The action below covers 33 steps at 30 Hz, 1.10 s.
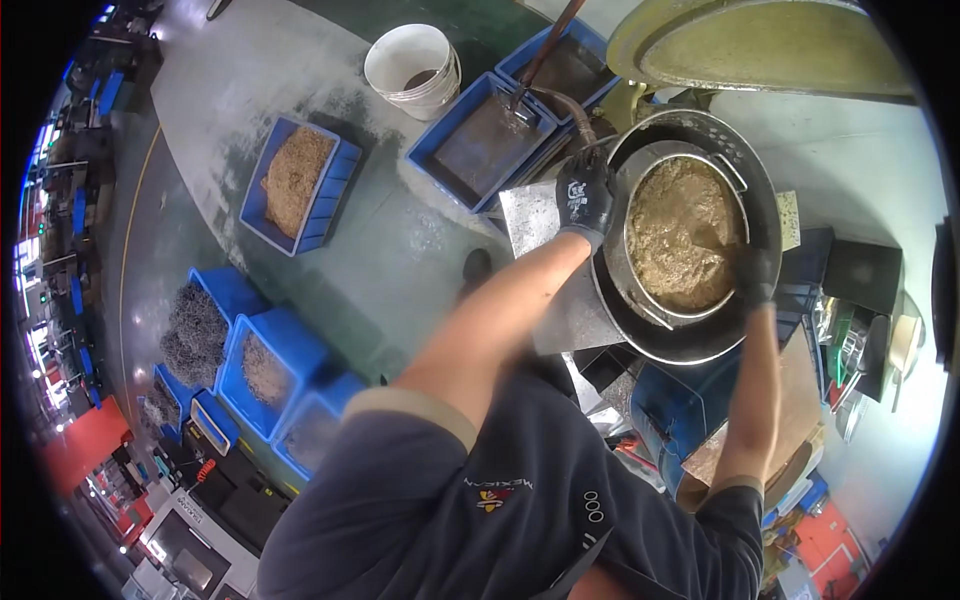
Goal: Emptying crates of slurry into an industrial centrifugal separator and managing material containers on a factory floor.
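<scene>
A round metal drum [765, 205] stands in front of me. Inside it sits a metal pot [632, 262] with bar handles, full of wet, brownish, granular material [685, 235]. My left hand [585, 195], in a black glove with white print, is at the drum's left edge, its fingers curled at the rim. My right hand [755, 275], also dark-gloved, is at the right side of the pot, beside the wet material. Its fingers are dark and blurred, so its grip does not show.
Beyond my left hand are blue trays [440, 135], a long-handled tool [540, 70] and a white bucket [415, 75]. A blue bin [330, 195] of tan shavings stands on the floor to the left. More blue bins [290, 345] lie nearer. A large yellowish round lid [760, 45] overhangs the back.
</scene>
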{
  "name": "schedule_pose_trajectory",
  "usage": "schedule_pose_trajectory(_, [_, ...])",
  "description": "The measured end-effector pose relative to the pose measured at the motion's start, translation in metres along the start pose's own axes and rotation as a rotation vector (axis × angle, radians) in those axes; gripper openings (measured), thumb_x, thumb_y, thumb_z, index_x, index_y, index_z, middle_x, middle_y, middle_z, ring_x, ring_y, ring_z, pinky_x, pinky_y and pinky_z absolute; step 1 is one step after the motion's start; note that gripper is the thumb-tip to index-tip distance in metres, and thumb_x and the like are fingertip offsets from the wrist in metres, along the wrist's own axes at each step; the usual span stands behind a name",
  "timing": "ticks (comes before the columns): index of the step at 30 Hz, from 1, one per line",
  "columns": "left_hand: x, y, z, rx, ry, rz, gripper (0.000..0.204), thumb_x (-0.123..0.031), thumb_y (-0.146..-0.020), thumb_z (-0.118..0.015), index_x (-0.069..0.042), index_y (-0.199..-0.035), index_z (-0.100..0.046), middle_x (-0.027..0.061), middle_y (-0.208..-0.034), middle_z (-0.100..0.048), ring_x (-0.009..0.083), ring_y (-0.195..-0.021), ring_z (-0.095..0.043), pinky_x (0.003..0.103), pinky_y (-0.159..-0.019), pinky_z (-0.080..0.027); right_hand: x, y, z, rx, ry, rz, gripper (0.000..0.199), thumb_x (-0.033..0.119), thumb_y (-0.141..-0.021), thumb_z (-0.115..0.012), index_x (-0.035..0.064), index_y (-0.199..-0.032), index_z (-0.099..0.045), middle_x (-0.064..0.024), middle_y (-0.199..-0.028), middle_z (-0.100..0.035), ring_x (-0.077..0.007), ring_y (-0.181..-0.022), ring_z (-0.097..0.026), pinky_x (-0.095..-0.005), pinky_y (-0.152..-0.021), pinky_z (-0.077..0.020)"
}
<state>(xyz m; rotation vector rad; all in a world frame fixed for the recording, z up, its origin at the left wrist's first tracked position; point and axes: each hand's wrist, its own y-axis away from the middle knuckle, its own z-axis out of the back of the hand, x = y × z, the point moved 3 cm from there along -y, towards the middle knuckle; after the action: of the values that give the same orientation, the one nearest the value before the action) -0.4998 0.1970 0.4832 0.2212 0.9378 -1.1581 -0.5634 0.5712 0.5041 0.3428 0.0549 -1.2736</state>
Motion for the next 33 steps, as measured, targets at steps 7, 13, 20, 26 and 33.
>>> schedule_pose_trajectory(7, [0.027, 0.001, 0.008, -0.037, -0.120, 0.006, 0.024, -0.020, -0.089, -0.051, -0.004, -0.100, -0.065, 0.0223, -0.084, -0.066, 0.0398, -0.080, -0.063, 0.051, -0.074, -0.048, 0.049, 0.013, 0.097, 0.149, -0.464, 0.060, 0.027, 0.034, -0.088, -0.062, 0.0109, -0.093, -0.074, -0.0159, -0.080, -0.069, -0.0333, -0.068, -0.066, -0.0420, -0.064, -0.0512])
schedule_pose_trajectory(13, [0.013, -0.001, -0.010, 0.170, -0.079, 0.038, 0.032, -0.018, -0.085, -0.054, -0.001, -0.110, -0.063, 0.0217, -0.107, -0.064, 0.0374, -0.100, -0.060, 0.047, -0.092, -0.045, 0.062, 0.040, 0.005, 0.075, -0.324, -0.138, 0.022, 0.028, -0.083, -0.060, 0.0105, -0.088, -0.074, -0.0194, -0.083, -0.069, -0.0376, -0.080, -0.067, -0.0459, -0.071, -0.0530])
schedule_pose_trajectory(20, [0.021, 0.004, 0.001, 0.125, -0.143, 0.015, 0.033, -0.018, -0.087, -0.053, 0.001, -0.112, -0.062, 0.0211, -0.109, -0.064, 0.0369, -0.103, -0.059, 0.045, -0.093, -0.045, 0.064, 0.130, 0.085, -0.132, -0.484, -0.189, 0.026, 0.037, -0.087, -0.066, 0.0137, -0.097, -0.070, -0.0139, -0.086, -0.070, -0.0369, -0.079, -0.067, -0.0451, -0.067, -0.0535])
schedule_pose_trajectory(26, [-0.001, -0.002, 0.011, 0.034, 0.059, -0.043, 0.031, -0.021, -0.087, -0.050, -0.001, -0.108, -0.063, 0.0228, -0.090, -0.064, 0.0387, -0.083, -0.061, 0.046, -0.075, -0.049, 0.085, 0.197, 0.070, -0.080, -0.647, -0.274, 0.026, 0.027, -0.089, -0.067, 0.0119, -0.110, -0.066, -0.0101, -0.103, -0.069, -0.0279, -0.091, -0.067, -0.0347, -0.078, -0.0530])
schedule_pose_trajectory(33, [0.008, -0.008, -0.003, 0.120, -0.084, -0.063, 0.034, -0.022, -0.088, -0.050, 0.001, -0.110, -0.063, 0.0257, -0.103, -0.064, 0.0402, -0.093, -0.062, 0.047, -0.082, -0.050, 0.076, 0.194, 0.016, -0.282, -1.061, -0.184, 0.026, 0.011, -0.093, -0.058, 0.0075, -0.118, -0.063, -0.0086, -0.114, -0.068, -0.0219, -0.102, -0.066, -0.0307, -0.086, -0.0521])
